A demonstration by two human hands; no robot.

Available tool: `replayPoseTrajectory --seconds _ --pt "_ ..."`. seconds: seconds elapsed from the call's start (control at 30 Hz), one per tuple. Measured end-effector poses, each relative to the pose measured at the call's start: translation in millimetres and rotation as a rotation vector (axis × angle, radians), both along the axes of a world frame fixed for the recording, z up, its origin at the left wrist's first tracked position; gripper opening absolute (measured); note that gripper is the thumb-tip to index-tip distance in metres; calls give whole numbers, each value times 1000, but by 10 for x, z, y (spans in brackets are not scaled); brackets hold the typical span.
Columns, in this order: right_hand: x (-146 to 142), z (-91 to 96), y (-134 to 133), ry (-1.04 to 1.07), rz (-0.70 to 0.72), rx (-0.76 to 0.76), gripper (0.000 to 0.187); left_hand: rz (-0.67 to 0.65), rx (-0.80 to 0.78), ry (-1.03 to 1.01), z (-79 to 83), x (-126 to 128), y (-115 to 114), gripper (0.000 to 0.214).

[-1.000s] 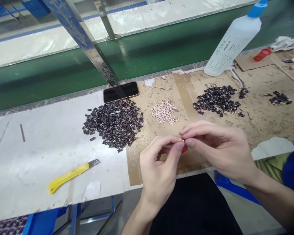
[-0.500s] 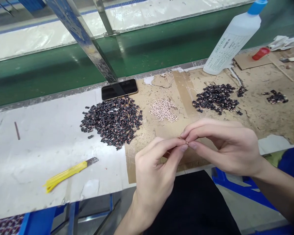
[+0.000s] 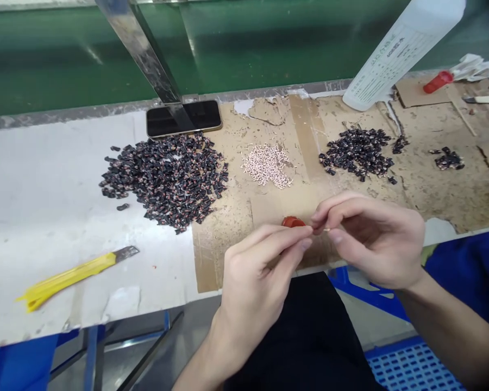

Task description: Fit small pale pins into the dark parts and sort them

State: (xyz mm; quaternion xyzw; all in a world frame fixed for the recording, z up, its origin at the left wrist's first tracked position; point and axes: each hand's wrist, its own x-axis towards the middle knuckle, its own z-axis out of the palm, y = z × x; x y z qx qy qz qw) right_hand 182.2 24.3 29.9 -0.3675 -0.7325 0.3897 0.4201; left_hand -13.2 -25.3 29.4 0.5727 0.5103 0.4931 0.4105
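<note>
Right hand (image 3: 377, 239) pinches a tiny pale piece (image 3: 327, 229) beside the left hand (image 3: 263, 266), fingertips pressed together; the bottle label (image 3: 391, 60) looks blurred.

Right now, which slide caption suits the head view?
Right hand pinching a tiny pale piece, left hand alongside, pale pile beyond.

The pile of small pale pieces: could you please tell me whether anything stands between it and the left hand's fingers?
Yes, partly: a round red object, half hidden behind the left hand, lies on the side of its fingers toward the pale pile.
</note>
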Motion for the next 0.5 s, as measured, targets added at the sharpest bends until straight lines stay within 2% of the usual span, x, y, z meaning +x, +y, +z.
replayPoseTrajectory --seconds 0.1,0.23,0.5 --pt "86 -100 -24 -125 -71 39 20 67 -79 -49 -94 -84 -75 20" --pt "86 -185 -22 -341 -80 197 17 169 -137 -49 -182 -186 -136 27" --pt "8 -209 13 -504 -59 374 14 244 -144 -31 -185 -212 -128 32"
